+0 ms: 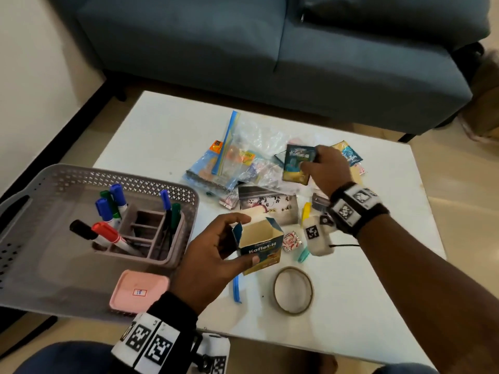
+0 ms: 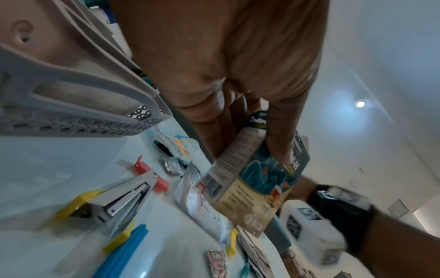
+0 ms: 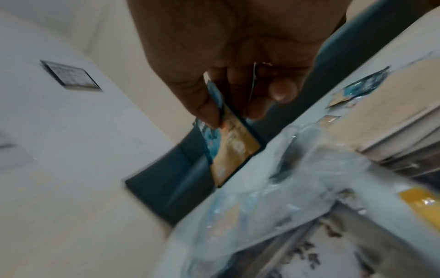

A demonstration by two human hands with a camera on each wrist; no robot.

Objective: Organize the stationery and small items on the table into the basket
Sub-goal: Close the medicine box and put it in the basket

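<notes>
My left hand (image 1: 216, 255) grips an open blue-and-yellow Koflet-H box (image 1: 260, 247) above the table's near middle; the box (image 2: 250, 180) shows under my fingers in the left wrist view. My right hand (image 1: 324, 168) pinches a blue-and-yellow sachet (image 1: 298, 163) over the pile at the table's far right; in the right wrist view the sachet (image 3: 233, 143) hangs between thumb and fingers. The grey basket (image 1: 172, 188) stands at the left and holds a divided pen holder (image 1: 159, 238) with several markers (image 1: 108, 233).
A clear zip bag (image 1: 243, 157) of small items, more sachets (image 1: 349, 153), a patterned card (image 1: 267, 206), a wrapped candy (image 1: 291, 241), a tape ring (image 1: 293, 290), a stapler (image 2: 116, 203) and a pink lid (image 1: 139, 291) lie on the white table (image 1: 162, 125). A blue sofa (image 1: 243, 49) is behind.
</notes>
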